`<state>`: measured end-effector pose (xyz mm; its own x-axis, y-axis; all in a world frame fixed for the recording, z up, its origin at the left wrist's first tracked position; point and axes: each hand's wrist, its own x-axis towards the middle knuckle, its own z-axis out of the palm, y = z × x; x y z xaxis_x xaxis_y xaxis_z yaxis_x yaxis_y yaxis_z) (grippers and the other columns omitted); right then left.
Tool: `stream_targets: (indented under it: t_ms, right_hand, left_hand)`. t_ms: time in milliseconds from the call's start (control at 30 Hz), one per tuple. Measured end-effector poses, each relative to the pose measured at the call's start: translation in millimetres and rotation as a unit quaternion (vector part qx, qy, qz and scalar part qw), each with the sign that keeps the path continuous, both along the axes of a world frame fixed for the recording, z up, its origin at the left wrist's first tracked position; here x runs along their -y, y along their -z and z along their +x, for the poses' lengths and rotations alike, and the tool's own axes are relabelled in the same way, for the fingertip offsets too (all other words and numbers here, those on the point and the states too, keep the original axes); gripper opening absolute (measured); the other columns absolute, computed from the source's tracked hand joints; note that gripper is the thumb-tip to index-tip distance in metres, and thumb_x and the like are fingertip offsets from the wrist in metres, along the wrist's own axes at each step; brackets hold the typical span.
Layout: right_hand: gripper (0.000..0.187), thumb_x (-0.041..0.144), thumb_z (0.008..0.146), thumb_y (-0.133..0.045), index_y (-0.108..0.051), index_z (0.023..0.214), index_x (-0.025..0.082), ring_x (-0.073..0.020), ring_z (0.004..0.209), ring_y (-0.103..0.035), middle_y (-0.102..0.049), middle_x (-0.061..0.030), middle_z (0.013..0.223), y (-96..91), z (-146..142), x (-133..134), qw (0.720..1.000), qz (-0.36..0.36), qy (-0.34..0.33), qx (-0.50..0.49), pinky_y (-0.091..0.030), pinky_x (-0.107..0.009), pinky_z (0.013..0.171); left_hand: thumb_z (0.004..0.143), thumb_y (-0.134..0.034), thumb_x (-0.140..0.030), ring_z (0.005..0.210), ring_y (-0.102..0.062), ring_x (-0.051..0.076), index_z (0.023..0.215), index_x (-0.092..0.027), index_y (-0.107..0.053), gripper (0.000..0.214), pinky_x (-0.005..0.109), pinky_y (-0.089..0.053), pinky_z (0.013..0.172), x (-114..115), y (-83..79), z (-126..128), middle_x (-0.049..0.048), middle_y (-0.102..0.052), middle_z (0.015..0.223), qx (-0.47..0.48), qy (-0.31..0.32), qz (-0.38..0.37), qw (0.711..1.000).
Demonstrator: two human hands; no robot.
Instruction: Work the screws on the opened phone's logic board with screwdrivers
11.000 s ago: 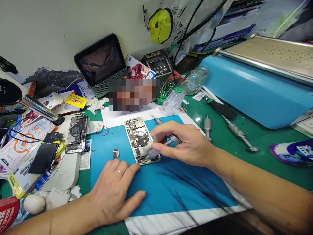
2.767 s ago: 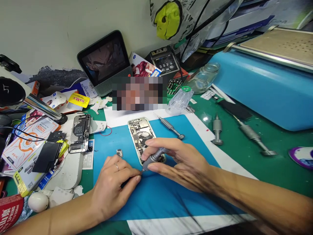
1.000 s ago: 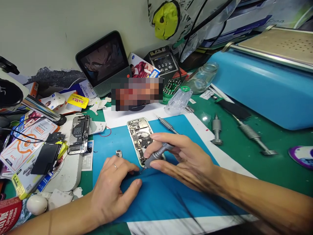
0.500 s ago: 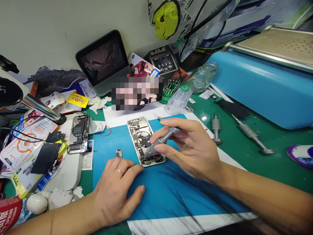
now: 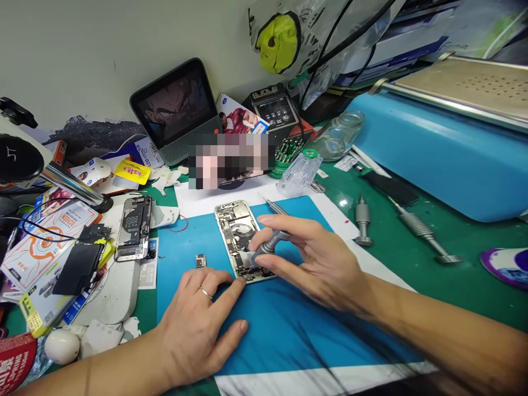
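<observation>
Opened phone (image 5: 231, 237) flat on blue mat (image 5: 177, 242), we clamp grey screwdriver (image 5: 268, 247) in right hand (image 5: 324, 261), tip at phone's near end, left hand (image 5: 200, 316) holding nothing, thumb and forefinger apart, forefinger at near corner.

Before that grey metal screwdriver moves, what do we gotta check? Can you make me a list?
1. Grey metal screwdriver gripped in the right hand: ok.
2. Screwdriver seated in a screw: cannot tell, too small to see.
3. White-rimmed, opened rectangular phone body lying on the blue rectangular mat: ok.
4. Left hand at the phone body's near edge: ok.
5. Small silver-and-black flat part lying apart from the phone body: ok.
6. Mat free of other tools: not ok, a slim grey metal driver lies partly on it.
</observation>
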<state>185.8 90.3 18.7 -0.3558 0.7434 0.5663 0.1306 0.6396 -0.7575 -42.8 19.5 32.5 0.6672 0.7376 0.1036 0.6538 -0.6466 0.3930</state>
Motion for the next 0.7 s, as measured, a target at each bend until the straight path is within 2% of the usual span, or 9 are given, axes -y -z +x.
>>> stream_targets:
  t_ms: [133, 300, 533, 700]
  right_hand:
    - [0.047, 0.023, 0.094, -0.063, -0.049, 0.138, 0.032, -0.0169, 0.074, -0.072, -0.074, 0.0005, 0.093, -4.7, 0.3, -1.2, 0.999, 0.025, -0.008, 0.041, -0.064, -0.031, 0.071]
    - [0.053, 0.02, 0.096, -0.059, -0.042, 0.146, 0.03, -0.0158, 0.079, -0.073, -0.074, -0.002, 0.098, -5.1, -0.4, -0.6, 0.996, 0.081, -0.015, 0.042, -0.065, -0.027, 0.071]
    - [0.059, 0.019, 0.094, -0.063, -0.04, 0.146, 0.032, -0.0152, 0.077, -0.072, -0.074, -0.0004, 0.097, 3.3, -1.5, 0.0, 0.998, 0.051, -0.025, -0.001, -0.065, -0.028, 0.074]
    - [0.048, 0.021, 0.094, -0.063, -0.045, 0.138, 0.029, -0.017, 0.075, -0.072, -0.073, -0.0017, 0.094, -0.1, -1.2, -0.7, 0.998, 0.059, -0.023, 0.022, -0.066, -0.03, 0.069]
  left_hand:
    - [0.098, -0.053, -0.031, 0.109, -0.053, 0.031, 0.141, -0.014, -0.047, 0.046, 0.049, -0.044, 0.092, -0.8, -0.4, 0.4, 0.0157, -0.058, 0.124, -0.003, 0.0, 0.0, 1.0]
    - [0.098, -0.054, -0.03, 0.111, -0.052, 0.031, 0.141, -0.014, -0.045, 0.047, 0.049, -0.044, 0.092, -1.2, -0.9, 0.8, 0.0155, -0.057, 0.125, -0.002, 0.001, -0.003, 1.0]
    - [0.098, -0.054, -0.03, 0.111, -0.052, 0.031, 0.14, -0.014, -0.046, 0.045, 0.05, -0.044, 0.092, -0.6, 0.5, 0.5, 0.0152, -0.057, 0.125, -0.001, 0.005, -0.003, 1.0]
    - [0.097, -0.054, -0.03, 0.11, -0.052, 0.031, 0.139, -0.014, -0.047, 0.045, 0.05, -0.045, 0.09, -0.6, 0.0, 0.8, 0.0152, -0.057, 0.125, -0.006, 0.006, 0.0, 1.0]
